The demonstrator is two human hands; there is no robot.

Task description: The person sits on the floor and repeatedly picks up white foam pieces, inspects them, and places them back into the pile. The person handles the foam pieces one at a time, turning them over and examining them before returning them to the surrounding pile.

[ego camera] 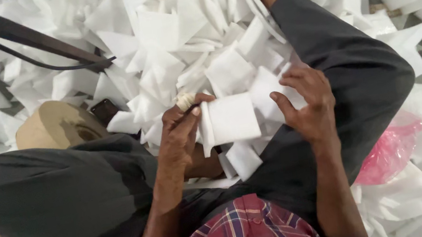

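White foam sheet (231, 118), thin and square, sits at centre between the knees, clamped at its nine-o'clock edge by the left hand (182, 131). The right hand (307, 100) touches its three-o'clock edge, fingers spread. It looks featherlight, soft and tearable, best pinched by the edges.

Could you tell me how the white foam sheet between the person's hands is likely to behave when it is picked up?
The white foam sheet probably weighs very little: the left hand pinches it by one edge. It looks soft yet holds its flat shape, so likely bendy, not floppy. The right hand hovers beside it.
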